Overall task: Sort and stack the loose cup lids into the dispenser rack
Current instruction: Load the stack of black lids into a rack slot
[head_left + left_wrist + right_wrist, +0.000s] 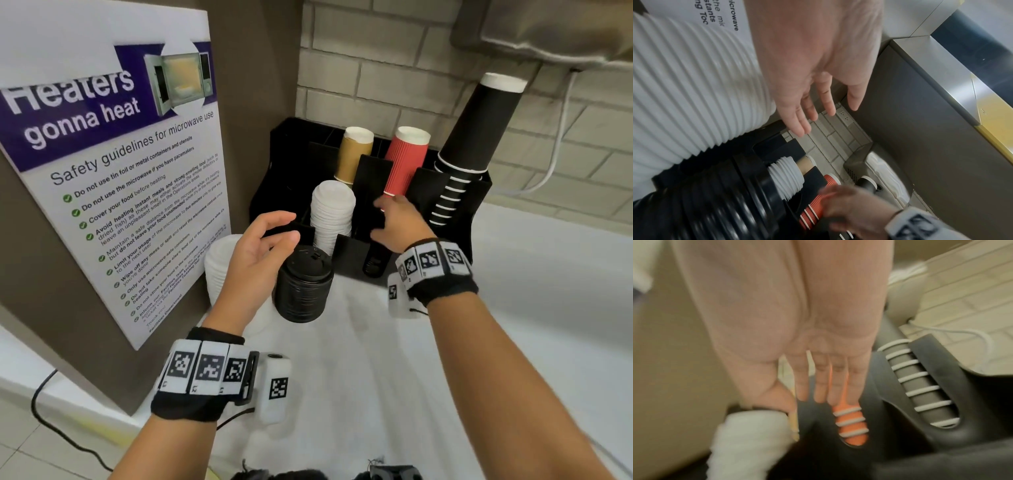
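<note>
The dispenser rack, a black multi-slot unit, stands against the brick wall at the back of the white counter. Its rear slots hold the black cups, red cups and brown cups. A front slot holds a white lid stack. A loose black lid stack stands on the counter just in front of the rack; a loose white lid stack stands to its left, beside the poster.

The left hand hovers beside the black lid stack, fingers spread and relaxed, holding nothing. The right hand reaches into the rack below the red cups, fingers extended and empty.

Recommended procedure: grasp the black lid stack low around its sides, keep it upright, and lower it squarely into an empty front slot.
</note>
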`<move>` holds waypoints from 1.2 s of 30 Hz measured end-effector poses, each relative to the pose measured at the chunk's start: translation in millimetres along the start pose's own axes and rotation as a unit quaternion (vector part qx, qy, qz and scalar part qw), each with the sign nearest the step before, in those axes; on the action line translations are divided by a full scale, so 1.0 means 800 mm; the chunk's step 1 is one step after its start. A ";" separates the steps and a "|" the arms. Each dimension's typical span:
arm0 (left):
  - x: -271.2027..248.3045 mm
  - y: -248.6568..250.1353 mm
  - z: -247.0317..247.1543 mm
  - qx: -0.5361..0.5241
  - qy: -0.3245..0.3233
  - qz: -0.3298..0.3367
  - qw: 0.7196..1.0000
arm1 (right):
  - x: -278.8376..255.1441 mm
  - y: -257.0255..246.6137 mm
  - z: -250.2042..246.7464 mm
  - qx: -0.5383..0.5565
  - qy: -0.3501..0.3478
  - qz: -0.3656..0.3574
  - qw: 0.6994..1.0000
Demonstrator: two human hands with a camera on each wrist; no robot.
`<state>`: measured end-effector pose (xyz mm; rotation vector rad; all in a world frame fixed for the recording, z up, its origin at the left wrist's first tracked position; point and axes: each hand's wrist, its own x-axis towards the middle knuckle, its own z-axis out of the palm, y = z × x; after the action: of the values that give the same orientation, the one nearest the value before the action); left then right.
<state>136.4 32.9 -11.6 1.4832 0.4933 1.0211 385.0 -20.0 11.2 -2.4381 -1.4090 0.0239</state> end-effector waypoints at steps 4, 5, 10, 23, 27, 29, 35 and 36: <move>0.003 0.000 -0.005 -0.001 0.012 -0.002 1.000 | -0.043 -0.055 0.007 0.178 0.037 -0.080 0.980; 0.004 0.000 -0.007 -0.003 0.015 0.000 1.000 | -0.050 -0.068 0.016 0.169 -0.020 -0.091 0.981; 0.003 0.000 -0.015 -0.008 0.019 0.006 1.000 | -0.060 -0.094 0.059 0.134 -0.108 -0.088 0.981; -0.008 0.006 -0.021 0.004 0.023 -0.001 1.000 | -0.059 -0.091 0.072 0.201 -0.057 -0.074 0.975; -0.010 0.007 -0.013 0.007 0.011 0.014 1.000 | -0.069 -0.079 0.047 0.322 0.032 -0.052 0.945; -0.012 0.006 -0.006 0.008 -0.023 0.010 1.000 | -0.082 -0.076 0.030 0.435 0.041 -0.040 0.899; -0.018 0.001 0.021 -0.030 -0.144 -0.023 0.989 | -0.121 -0.080 0.003 0.585 -0.070 -0.058 0.806; -0.019 0.000 0.023 -0.040 -0.147 -0.018 0.988 | -0.125 -0.081 0.000 0.582 -0.076 -0.060 0.808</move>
<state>143.5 10.0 -14.3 1.5163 0.2647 0.7681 279.3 -74.7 15.1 -1.3162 -1.0646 0.8133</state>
